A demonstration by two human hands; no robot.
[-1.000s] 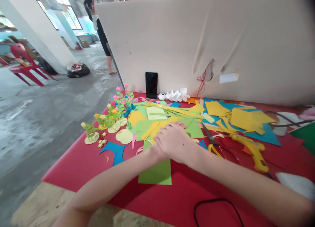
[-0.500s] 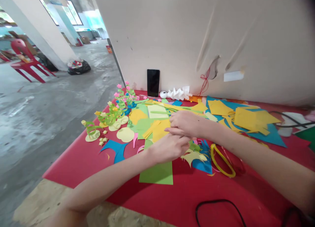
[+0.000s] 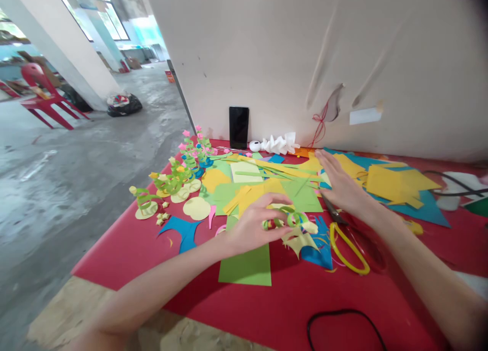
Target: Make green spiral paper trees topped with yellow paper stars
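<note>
My left hand (image 3: 256,223) curls its thumb and fingers around a coiled green paper spiral (image 3: 293,219). A pale yellow paper star (image 3: 310,227) shows at the spiral's right end. My right hand (image 3: 339,184) is open, fingers stretched together and pointing away from me, over the paper pieces. Just below it lies a pair of scissors (image 3: 348,249) with yellow handles, its blades partly under the hand. Yellow paper strips (image 3: 282,169) and green paper sheets (image 3: 246,265) lie around both hands. Cut blue scraps (image 3: 318,254) sit right of my left hand.
Finished paper spirals on round bases (image 3: 147,209) line the red table's left edge. A black phone (image 3: 238,127) leans on the white board (image 3: 267,51) behind. A black cord (image 3: 343,311) lies near the front. Yellow squares (image 3: 392,183) lie on blue paper at the right.
My hands, together before, are now apart. The right one has moved right and away from me and straightened its fingers, uncovering the scissors' blades. The green spiral shows in my left hand.
</note>
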